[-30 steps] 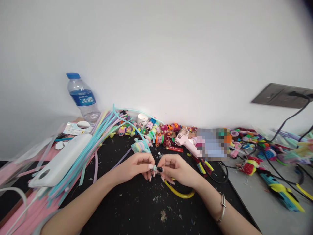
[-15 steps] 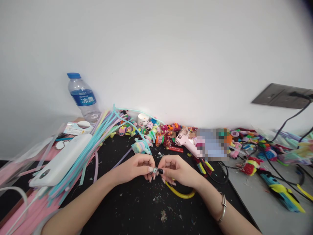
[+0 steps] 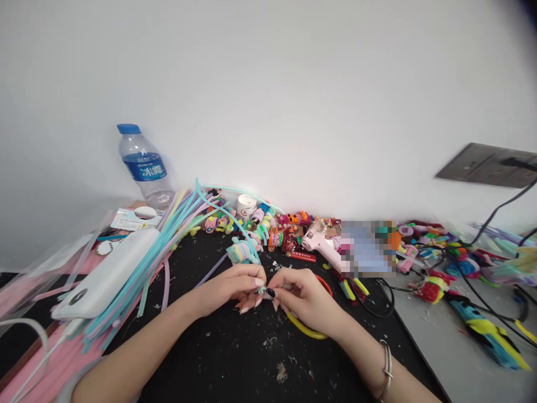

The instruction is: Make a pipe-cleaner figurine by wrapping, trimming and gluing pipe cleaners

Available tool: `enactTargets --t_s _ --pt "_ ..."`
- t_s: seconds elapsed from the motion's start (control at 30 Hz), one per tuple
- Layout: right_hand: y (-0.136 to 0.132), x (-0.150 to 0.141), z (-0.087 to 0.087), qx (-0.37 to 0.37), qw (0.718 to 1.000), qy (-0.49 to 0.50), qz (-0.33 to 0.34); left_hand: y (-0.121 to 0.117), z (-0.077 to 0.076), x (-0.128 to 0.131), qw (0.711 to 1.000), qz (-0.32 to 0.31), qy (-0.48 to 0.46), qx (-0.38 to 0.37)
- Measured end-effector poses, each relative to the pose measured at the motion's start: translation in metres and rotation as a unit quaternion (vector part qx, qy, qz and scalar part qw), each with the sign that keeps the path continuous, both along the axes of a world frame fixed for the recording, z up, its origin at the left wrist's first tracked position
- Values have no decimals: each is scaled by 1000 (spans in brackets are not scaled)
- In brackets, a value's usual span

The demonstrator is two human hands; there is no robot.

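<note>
Pinching a small pale-blue piece [image 3: 260,290] between them, the left hand [image 3: 232,288] and right hand [image 3: 302,298] met over the black mat [image 3: 226,358]; thumb and fingertips of each were closed on it. A yellow loop [image 3: 310,334] lay partly behind the right wrist.

- The left forearm [image 3: 151,341] angles in from the lower left, the right forearm [image 3: 364,350] from the lower right.
- The person's left hand [image 3: 235,288] pinches, fingers curled.
- The right hand [image 3: 304,296] mirrors it, thumb [image 3: 288,298] pressed inward.
- The fingertips of both meet closely.
</note>
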State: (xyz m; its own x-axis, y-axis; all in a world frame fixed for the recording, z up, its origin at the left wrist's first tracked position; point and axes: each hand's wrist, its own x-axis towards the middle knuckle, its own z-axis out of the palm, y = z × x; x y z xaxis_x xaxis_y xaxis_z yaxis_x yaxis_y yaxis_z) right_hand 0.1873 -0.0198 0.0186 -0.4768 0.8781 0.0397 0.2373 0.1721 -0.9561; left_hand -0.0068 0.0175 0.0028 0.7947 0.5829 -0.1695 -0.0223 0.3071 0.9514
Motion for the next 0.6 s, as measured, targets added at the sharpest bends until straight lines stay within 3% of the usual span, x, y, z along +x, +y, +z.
enactTargets --t_s 0.27,0.6 --pt "0 -1 -6 43 998 -31 -46 -4 4 3 999 8 -15 -34" --pt "-3 -3 -6 91 993 -60 -45 -7 2 6 999 15 26 33"
